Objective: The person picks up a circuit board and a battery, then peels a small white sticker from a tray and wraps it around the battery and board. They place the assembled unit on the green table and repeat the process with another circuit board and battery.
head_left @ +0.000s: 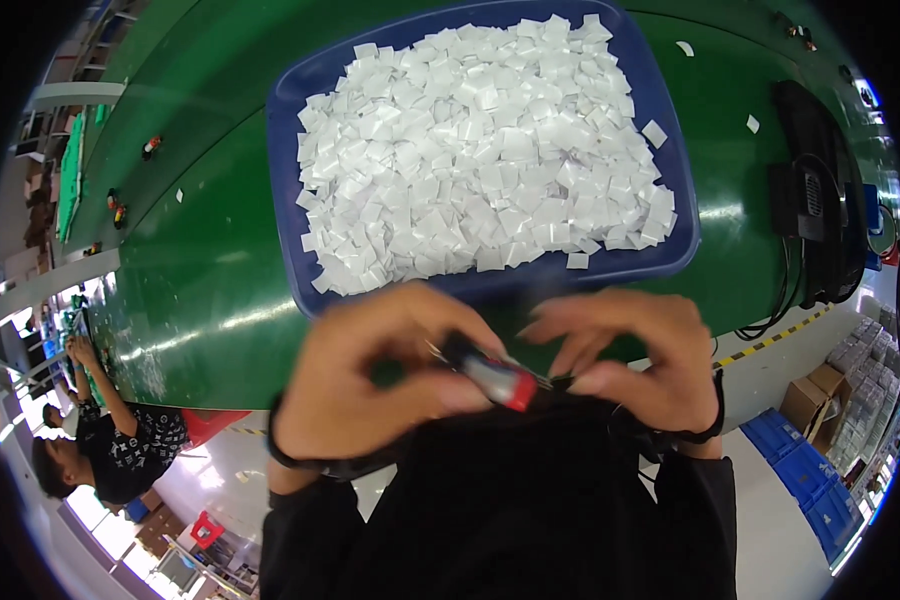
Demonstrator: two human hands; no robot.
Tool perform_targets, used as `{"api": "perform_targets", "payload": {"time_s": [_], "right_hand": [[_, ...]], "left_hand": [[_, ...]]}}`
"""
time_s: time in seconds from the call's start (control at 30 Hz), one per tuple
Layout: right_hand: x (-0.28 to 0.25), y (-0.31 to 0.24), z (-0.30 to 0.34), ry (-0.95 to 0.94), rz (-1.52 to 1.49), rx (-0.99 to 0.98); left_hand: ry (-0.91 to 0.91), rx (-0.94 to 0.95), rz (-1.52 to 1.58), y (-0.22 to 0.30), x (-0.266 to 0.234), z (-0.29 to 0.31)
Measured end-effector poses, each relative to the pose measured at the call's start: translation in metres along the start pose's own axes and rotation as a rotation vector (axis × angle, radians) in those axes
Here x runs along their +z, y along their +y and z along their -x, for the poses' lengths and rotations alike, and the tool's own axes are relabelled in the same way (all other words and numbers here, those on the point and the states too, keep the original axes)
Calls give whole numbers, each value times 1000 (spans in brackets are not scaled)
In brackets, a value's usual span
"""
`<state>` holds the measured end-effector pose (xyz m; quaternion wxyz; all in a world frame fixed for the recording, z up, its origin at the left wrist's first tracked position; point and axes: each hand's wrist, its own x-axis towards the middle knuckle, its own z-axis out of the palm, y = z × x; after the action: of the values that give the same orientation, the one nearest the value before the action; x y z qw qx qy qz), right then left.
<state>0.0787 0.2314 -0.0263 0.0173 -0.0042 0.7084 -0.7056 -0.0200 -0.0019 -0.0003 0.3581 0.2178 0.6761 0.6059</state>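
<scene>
Between the thumb and fingers of my left hand (360, 370) is a small cylindrical part (500, 380), black at one end, silver-grey in the middle and red at the other. Thin metal bits stick out by its red end, and blur hides its exact kind. Close beside that end is my right hand (650, 345), its fingers curved and partly smeared by motion. Whether its thumb and fingers pinch anything cannot be made out. Just beyond both hands stands a blue tub (282, 190) heaped with small white square pieces (470, 150).
The tub rests on a green table (200, 260). A black device (815, 190) with cables stands at the right. Small coloured parts (117, 210) lie at the far left. A co-worker (120, 440) sits left; blue crates (805, 485) stand on the floor at right.
</scene>
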Motion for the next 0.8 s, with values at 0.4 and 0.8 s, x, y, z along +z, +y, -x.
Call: {"api": "perform_targets", "payload": {"time_s": [0.4, 0.8], "right_hand": [[-94, -41, -145, -7, 890, -241], [-184, 61, -313, 115, 1496, -232]], "left_hand": [[356, -325, -171, -19, -276, -193], [150, 72, 429, 31, -122, -89]]}}
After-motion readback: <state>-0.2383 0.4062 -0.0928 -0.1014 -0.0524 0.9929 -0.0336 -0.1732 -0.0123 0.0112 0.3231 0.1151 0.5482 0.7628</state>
